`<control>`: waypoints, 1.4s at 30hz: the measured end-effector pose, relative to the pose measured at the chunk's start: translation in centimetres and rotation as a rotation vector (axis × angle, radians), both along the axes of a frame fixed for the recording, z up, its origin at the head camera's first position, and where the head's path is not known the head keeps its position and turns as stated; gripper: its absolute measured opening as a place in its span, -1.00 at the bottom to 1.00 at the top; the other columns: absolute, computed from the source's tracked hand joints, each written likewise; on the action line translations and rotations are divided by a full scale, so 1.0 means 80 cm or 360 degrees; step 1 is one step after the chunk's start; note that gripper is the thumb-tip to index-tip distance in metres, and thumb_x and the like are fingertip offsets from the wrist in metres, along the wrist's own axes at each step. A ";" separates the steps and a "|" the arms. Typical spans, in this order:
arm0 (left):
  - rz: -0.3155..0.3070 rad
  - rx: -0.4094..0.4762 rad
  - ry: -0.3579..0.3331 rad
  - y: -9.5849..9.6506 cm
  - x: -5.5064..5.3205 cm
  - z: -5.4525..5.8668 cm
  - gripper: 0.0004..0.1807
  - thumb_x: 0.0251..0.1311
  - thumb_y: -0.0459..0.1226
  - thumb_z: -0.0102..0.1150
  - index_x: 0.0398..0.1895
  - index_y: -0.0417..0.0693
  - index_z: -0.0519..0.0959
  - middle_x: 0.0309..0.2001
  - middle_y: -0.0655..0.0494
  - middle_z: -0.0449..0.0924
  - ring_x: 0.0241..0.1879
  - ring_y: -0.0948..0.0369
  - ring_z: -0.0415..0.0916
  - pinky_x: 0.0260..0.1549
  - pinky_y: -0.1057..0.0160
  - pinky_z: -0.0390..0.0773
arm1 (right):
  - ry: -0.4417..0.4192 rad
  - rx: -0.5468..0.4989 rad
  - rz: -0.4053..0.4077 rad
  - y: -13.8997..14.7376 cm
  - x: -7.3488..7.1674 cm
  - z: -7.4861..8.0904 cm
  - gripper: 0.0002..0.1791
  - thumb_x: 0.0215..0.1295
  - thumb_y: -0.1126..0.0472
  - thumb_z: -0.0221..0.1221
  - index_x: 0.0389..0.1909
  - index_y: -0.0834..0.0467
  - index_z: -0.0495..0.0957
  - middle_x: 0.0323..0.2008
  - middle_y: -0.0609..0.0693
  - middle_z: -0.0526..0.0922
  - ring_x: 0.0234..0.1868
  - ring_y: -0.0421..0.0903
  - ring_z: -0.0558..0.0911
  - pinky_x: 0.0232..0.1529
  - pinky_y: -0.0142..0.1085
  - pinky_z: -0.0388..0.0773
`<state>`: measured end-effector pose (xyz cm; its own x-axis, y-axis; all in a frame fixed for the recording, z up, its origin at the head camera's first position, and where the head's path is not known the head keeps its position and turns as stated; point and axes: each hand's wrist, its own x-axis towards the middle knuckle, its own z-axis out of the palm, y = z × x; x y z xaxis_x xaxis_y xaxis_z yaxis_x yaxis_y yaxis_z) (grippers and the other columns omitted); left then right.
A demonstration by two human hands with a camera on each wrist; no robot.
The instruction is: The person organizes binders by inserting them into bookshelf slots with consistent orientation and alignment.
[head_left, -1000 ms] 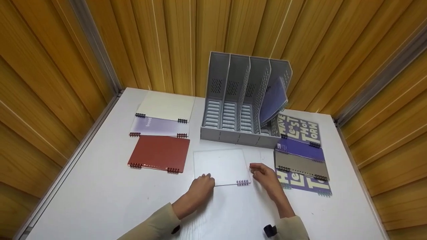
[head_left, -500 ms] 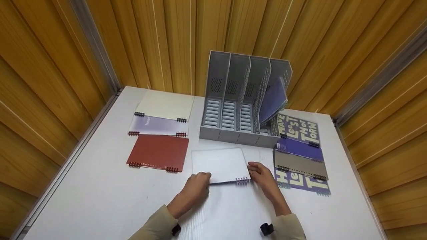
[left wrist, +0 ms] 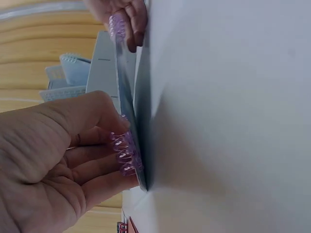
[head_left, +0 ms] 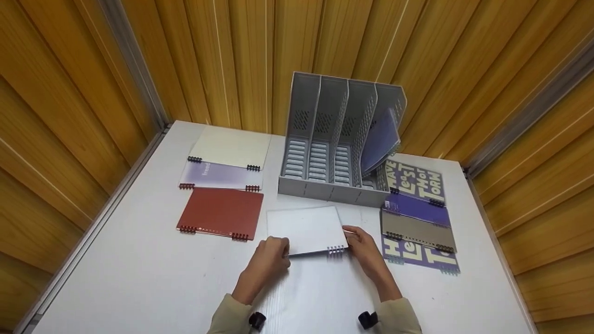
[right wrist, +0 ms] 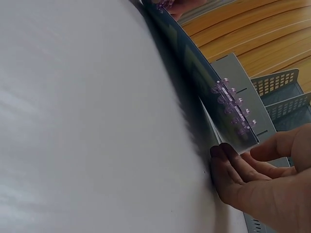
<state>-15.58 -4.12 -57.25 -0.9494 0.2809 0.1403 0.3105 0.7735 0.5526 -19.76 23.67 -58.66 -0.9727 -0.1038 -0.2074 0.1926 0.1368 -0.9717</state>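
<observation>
The white table bears every item. The gray rack stands at the far side, compartments facing near, presumably for access. The white notebook sits just near of it, near edge raised: the left hand pinches the near-left corner, the right hand the near-right, likely sharing the load. Widest room lies near-left; narrow gaps separate the white notebook from rack and red notebook.

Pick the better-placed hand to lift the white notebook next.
Left hand, likely: it pinches the white notebook at one set of purple rings; right hand is at the other ringed corner, its hold unclear.
</observation>
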 end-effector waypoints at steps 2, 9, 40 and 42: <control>0.0014 0.0033 -0.0045 -0.001 -0.001 0.001 -0.73 -0.11 -0.56 0.28 -0.62 -0.05 0.45 -0.61 0.23 0.40 -0.59 0.29 0.26 -0.62 0.33 0.33 | 0.0002 0.0018 0.0000 -0.001 0.001 0.000 -0.56 0.56 0.32 -0.04 0.36 0.38 0.36 0.25 0.36 0.53 0.30 0.19 0.51 0.24 -0.12 0.50; 0.0043 0.0227 -0.0210 -0.008 -0.004 0.005 -0.81 -0.13 -0.55 0.32 -0.51 -0.13 0.57 -0.59 0.21 0.45 -0.58 0.28 0.31 -0.60 0.32 0.34 | -0.0064 -0.0119 0.0032 -0.005 0.003 -0.003 -0.54 0.60 0.31 -0.08 0.38 0.46 0.27 0.29 0.40 0.45 0.25 0.11 0.53 0.15 -0.27 0.54; 0.0064 0.0281 -0.0101 0.028 0.010 0.006 -0.85 -0.16 -0.50 0.35 -0.52 -0.15 0.59 -0.57 0.17 0.54 -0.57 0.29 0.36 -0.57 0.31 0.42 | -0.0295 -0.1041 0.0196 -0.038 0.021 -0.011 -0.27 0.41 0.52 -0.06 0.52 0.45 -0.14 0.41 0.41 0.24 0.44 0.30 0.31 0.35 0.01 0.37; 0.0059 0.0273 -0.0093 0.029 0.011 0.008 -0.85 -0.16 -0.49 0.35 -0.51 -0.15 0.60 -0.56 0.16 0.56 -0.57 0.29 0.37 -0.57 0.31 0.43 | -0.0292 -0.1037 0.0187 -0.039 0.022 -0.010 -0.28 0.43 0.51 -0.06 0.52 0.46 -0.14 0.42 0.42 0.22 0.44 0.29 0.30 0.35 -0.01 0.38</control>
<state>-14.66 -1.77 -56.63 -0.9666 0.2225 0.1273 0.2471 0.6765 0.6938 -17.98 20.52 -59.44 -0.9025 -0.3657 -0.2275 0.3817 -0.4345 -0.8158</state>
